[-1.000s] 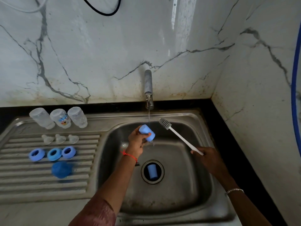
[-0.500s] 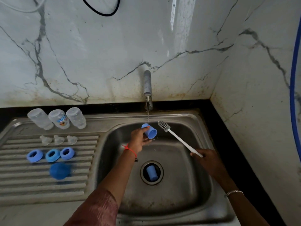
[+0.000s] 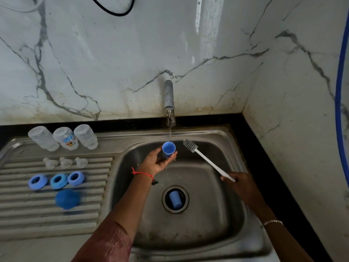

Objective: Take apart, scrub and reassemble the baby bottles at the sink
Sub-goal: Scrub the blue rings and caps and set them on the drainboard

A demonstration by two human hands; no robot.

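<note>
I log: blue cap (image 3: 168,148), mouth up, held in left hand (image 3: 156,163) fingers (image 3: 173,154); brush head (image 3: 190,145) at its 3 o'clock, handle trailing toward 4 o'clock, grasped by right hand (image 3: 243,186).

We see dim, cool light, strongest as a vertical streak of glare on the marble wall (image 3: 207,25) (its source perhaps overhead, out of frame). The sink basin (image 3: 207,233) lies in murky shadow. Wide-angle bending curves the blue hose (image 3: 340,91) at the right edge, and the blue cap (image 3: 67,199) on the drainboard (image 3: 37,214) looks smeared.
</note>
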